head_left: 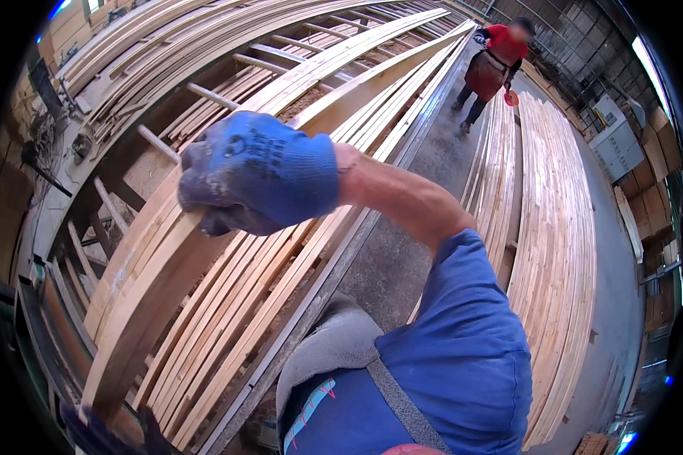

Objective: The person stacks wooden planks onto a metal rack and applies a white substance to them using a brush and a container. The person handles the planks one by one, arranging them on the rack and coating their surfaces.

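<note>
Head view | right fingers (196, 188) clasp beam (146, 315) beneath them | left fingers (154, 434): grip unclear

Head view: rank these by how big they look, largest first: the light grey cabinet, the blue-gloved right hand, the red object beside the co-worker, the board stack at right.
1. Board stack
2. Blue-gloved right hand, enlarged by nearness to the camera
3. Light grey cabinet
4. Red object
</note>
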Demonstrator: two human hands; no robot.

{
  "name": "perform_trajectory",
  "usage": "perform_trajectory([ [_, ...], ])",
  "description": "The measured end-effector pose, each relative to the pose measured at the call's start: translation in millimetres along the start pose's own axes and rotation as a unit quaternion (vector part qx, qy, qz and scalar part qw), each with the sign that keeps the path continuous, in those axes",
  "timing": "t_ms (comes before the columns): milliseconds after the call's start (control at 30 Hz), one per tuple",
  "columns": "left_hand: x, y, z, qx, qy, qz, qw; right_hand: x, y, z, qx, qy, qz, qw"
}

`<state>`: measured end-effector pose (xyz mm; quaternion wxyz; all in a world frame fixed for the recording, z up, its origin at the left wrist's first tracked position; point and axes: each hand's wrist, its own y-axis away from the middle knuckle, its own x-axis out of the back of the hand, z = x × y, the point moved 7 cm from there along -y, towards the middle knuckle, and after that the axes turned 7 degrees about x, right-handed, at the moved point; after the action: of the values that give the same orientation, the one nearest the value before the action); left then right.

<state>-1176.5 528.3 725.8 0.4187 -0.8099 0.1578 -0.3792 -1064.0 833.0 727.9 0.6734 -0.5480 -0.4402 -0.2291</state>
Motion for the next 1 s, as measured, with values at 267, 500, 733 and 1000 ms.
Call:
perform_trajectory([
  [267,-80.0,-20.8,14.5,-0.073,-0.036,-0.051,0.995,-5.3,-11.9,17.9,-0.046,-0.046,-0.059,0.996],
  [500,-125.4,8.5,16.6,0.008,0.033,-0.183,0.983,-53.2,-13.9,44.5,-0.061,-0.035,-0.064,0.995],
  [733,-144.4,47.1,33.3,-0.003,0.05,-0.217,0.975,-94.0,9.0,41.8,-0.084,-0.026,-0.117,0.989],
  [1000,-165.8,89.4,25.0,0.015,0.057,-0.235,0.97,-119.3,18.1,31.5,-0.102,-0.098,-0.105,0.984],
])
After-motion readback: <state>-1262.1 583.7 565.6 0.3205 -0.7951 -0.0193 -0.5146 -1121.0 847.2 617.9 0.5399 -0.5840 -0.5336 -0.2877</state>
